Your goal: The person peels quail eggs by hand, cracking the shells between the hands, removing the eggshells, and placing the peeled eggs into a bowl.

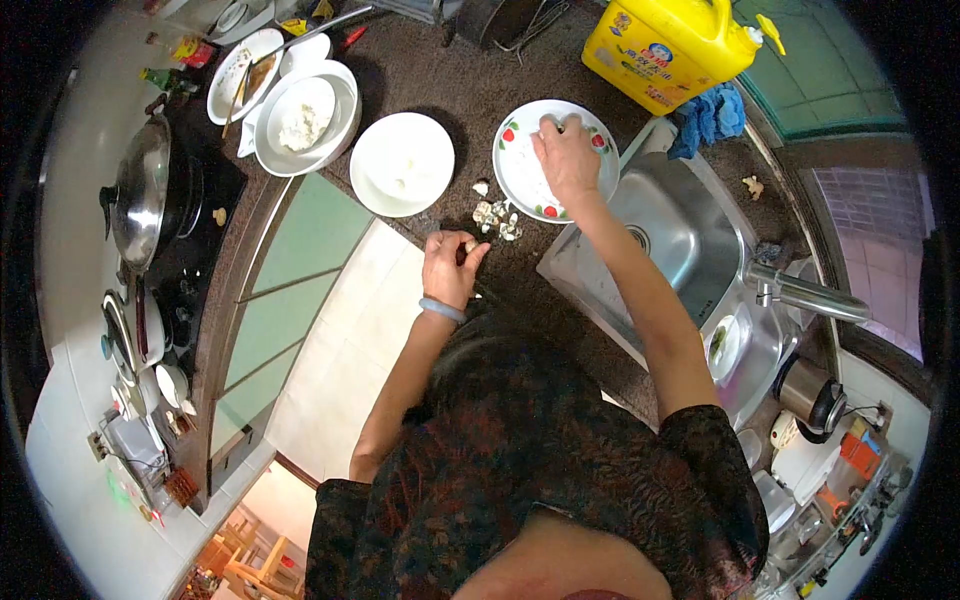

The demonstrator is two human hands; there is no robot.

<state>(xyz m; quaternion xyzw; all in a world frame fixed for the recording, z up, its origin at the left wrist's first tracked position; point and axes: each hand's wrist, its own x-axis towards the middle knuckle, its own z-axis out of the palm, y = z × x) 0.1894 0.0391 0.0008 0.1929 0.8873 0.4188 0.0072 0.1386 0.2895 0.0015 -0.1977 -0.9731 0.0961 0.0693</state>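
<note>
My left hand (447, 274) pinches a small pale piece (471, 246); I can't tell my right hand (569, 160)'s grip over the red-patterned white dish (518, 180).

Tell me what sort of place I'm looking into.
It looks like a home kitchen: there is a steel sink with a tap, a wok at the left, and white bowls on the dark counter.

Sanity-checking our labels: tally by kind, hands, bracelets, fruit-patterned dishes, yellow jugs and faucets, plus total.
Hands: 2 (left hand, right hand)
Bracelets: 1 (pale bracelet, left wrist)
Fruit-patterned dishes: 1 (patterned dish, under the right hand)
Yellow jugs: 1 (yellow jug)
Faucets: 1 (metal faucet)
Total: 6
</note>
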